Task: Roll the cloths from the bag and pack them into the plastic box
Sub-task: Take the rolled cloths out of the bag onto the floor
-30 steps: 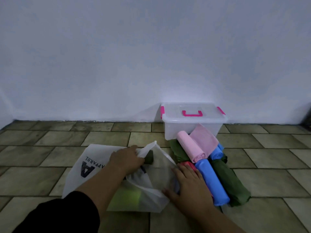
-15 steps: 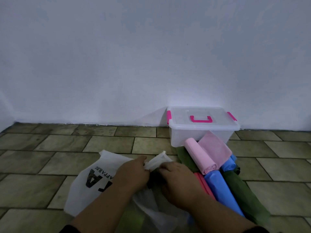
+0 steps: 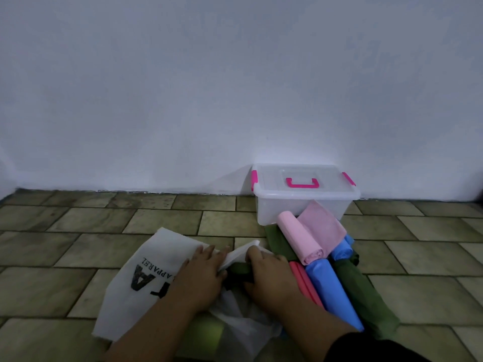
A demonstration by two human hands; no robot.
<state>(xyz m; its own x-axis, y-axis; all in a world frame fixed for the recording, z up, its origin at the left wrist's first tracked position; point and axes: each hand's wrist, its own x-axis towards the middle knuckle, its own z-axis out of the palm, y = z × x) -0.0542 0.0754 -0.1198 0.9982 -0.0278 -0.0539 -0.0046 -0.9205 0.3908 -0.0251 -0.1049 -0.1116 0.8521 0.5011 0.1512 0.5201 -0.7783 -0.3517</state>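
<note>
Tiled floor (image 3: 78, 244), white wall (image 3: 183, 87): your left hand (image 3: 201, 278) pinches the bag (image 3: 156, 257) open, right hand (image 3: 269, 278) grips a green cloth (image 3: 239, 269).

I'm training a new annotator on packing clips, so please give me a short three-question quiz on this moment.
1. True or false: the plastic box by the wall has its lid on.
2. What colour is the top roll lying in front of the box? A) blue B) pink C) dark green
3. Fill in: the left hand and the right hand are both at the mouth of the white ____ printed "APPAREL".

Key: 1 true; 2 B; 3 bag.
</note>
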